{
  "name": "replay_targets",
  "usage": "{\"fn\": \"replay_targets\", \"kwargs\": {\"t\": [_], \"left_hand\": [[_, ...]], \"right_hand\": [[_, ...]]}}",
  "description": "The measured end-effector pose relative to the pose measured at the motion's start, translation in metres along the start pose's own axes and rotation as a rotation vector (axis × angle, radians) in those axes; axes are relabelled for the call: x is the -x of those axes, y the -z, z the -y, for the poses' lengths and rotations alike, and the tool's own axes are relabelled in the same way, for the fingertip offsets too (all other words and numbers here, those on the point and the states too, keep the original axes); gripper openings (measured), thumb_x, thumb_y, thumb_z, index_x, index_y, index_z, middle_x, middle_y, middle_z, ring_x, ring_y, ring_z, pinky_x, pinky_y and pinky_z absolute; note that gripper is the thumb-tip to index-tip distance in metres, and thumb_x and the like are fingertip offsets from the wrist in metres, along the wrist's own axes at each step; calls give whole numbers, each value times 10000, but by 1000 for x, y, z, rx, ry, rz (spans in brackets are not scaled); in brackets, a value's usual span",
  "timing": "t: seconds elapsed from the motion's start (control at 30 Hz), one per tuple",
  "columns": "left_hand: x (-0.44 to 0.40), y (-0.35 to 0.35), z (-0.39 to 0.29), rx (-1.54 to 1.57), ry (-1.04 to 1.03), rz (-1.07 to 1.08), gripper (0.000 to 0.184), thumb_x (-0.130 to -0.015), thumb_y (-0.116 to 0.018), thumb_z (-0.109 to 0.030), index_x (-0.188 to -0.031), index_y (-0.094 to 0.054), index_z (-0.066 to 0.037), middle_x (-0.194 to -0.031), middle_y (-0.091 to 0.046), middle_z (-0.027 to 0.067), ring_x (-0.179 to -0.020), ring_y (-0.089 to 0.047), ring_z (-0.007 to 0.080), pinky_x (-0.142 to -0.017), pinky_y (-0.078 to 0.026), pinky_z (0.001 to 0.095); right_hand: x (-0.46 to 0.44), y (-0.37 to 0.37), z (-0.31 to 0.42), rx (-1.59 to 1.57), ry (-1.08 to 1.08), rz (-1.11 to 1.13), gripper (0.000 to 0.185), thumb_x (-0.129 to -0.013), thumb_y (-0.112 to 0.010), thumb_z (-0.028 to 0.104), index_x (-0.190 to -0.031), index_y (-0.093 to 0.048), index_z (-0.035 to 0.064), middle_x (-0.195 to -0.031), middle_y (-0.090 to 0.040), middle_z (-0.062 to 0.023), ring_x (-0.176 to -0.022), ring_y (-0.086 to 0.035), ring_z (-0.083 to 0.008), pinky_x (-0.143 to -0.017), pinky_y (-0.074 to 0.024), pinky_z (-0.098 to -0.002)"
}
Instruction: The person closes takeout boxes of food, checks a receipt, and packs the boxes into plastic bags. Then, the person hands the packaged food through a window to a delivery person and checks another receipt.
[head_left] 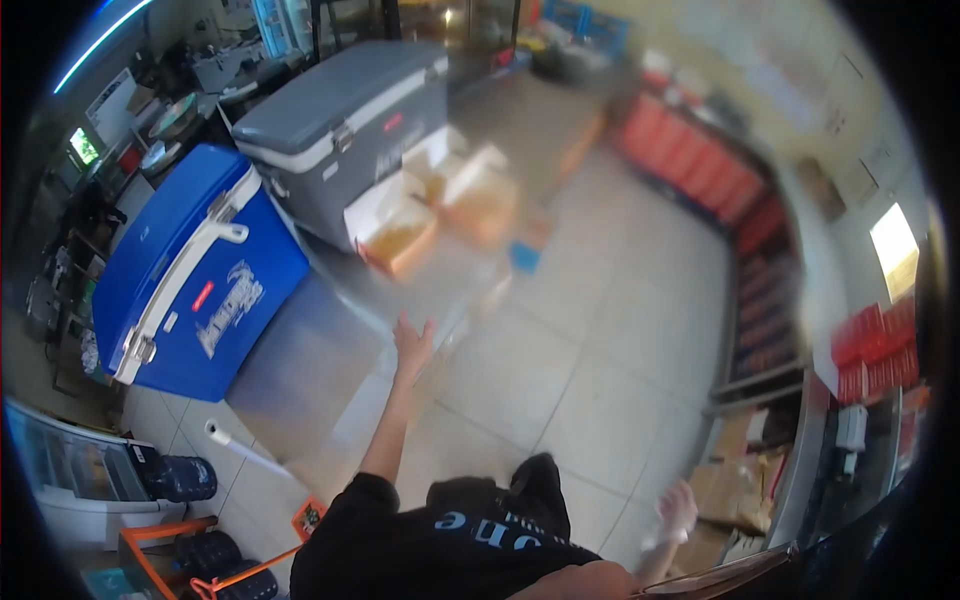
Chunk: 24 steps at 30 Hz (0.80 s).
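Head view, looking forward and down, wide and blurred in places. Your left hand [413, 348] is near the centre, arm stretched forward by the edge of a metal worktop [300, 345]; its grip is apart, fingers spread, with nothing visible in it. You cannot tell from here whether it touches the surface. Your right hand [677, 512] is low on the right, well apart from the left and just beside some brown cardboard [735, 490]; it is too blurred to tell whether its grip is apart or together.

Beyond your left hand, on the worktop, two open food boxes stand side by side: the nearer box [412, 258] and the farther box [480, 212], both with golden contents. Behind them is a large grey cooler [330, 120], lid down. To its left, a blue cooler [225, 285] is closed too. Pale floor tiles [590, 390] stretch ahead; red boxes [880, 355] are stacked at far right.
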<state>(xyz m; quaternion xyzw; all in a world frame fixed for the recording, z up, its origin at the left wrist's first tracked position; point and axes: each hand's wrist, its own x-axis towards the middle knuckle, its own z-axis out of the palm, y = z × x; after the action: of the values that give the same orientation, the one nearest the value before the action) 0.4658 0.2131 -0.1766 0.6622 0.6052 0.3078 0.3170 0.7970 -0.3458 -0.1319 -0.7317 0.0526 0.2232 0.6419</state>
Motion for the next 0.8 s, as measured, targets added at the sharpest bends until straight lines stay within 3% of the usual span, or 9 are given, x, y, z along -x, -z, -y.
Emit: {"fn": "replay_targets", "kwargs": {"t": [0.1,0.27,0.3,0.33,0.4,0.47,0.53,0.57,0.8], "left_hand": [[-100,-11,-37,-164,51,-181,842,-836,-486,-526,-1391,-132,0,-1326,-305,309,-1243,-289,421,-1031,-247,481],[-203,-8,-45,-89,489,-350,778,-832,-494,-479,-1413,-158,-84,-1353,-315,254,-1211,-356,407,-1016,-276,473],[-203,-3,-48,-59,622,-325,751,-830,-509,-448,-1410,-182,-102,-1360,-327,228,-1199,-385,388,-1010,-288,465],[-207,-8,-29,-63,666,-336,751,-830,-509,-448,-1410,-182,-102,-1360,-327,228,-1199,-385,388,-1010,-288,465],[-228,-26,24,61,280,-437,692,-825,-539,-350,-1395,-225,-114,-1354,-351,188,-1212,-398,323,-992,-319,447],[-241,-19,33,186,-61,-538,642,-820,-543,-246,-1377,-255,-113,-1260,-453,164,-1123,-494,257,-911,-423,405],[-243,14,3,179,832,113,578,-827,-510,-171,-1355,-293,-81,-1150,-535,132,-982,-578,211,-775,-512,336],[-249,14,20,190,866,103,578,-827,-510,-171,-1355,-293,-81,-1150,-535,132,-982,-578,211,-775,-512,336],[-164,-14,18,375,646,-147,543,-831,-459,-91,-1357,-323,-98,-1069,-564,73,-816,-615,155,-703,-541,302]], "right_hand": [[-86,2,25,-98,-167,-460,357,-818,-549,138,-1169,-537,77,-857,-618,-96,-685,-593,-169,-477,-451,-259],[-261,-166,105,45,57,246,404,-854,-551,159,-1245,-496,68,-1078,-585,-89,-838,-589,-162,-684,-483,-244],[-271,-233,112,369,407,287,368,-882,-537,192,-1225,-514,62,-1110,-579,-75,-946,-564,-156,-806,-465,-266],[-278,-306,140,268,191,473,382,-893,-530,257,-1222,-521,64,-1126,-577,-76,-1009,-543,-158,-882,-437,-291],[-320,-452,146,1001,723,699,428,-886,-514,306,-1235,-510,58,-1218,-548,-124,-1103,-532,-221,-936,-412,-323],[-296,-587,169,886,764,935,413,-870,-536,315,-1203,-543,70,-1208,-559,-126,-1094,-545,-246,-946,-408,-354],[-285,-701,182,999,986,880,415,-818,-591,332,-1157,-577,93,-1127,-598,-132,-1013,-580,-287,-878,-448,-379],[-303,-750,159,1068,1209,808,407,-794,-610,326,-1129,-594,97,-1082,-617,-137,-977,-592,-297,-848,-461,-386],[-292,-843,195,1254,943,1059,302,-748,-627,234,-1013,-648,89,-946,-650,-145,-865,-622,-294,-774,-477,-390]]}}
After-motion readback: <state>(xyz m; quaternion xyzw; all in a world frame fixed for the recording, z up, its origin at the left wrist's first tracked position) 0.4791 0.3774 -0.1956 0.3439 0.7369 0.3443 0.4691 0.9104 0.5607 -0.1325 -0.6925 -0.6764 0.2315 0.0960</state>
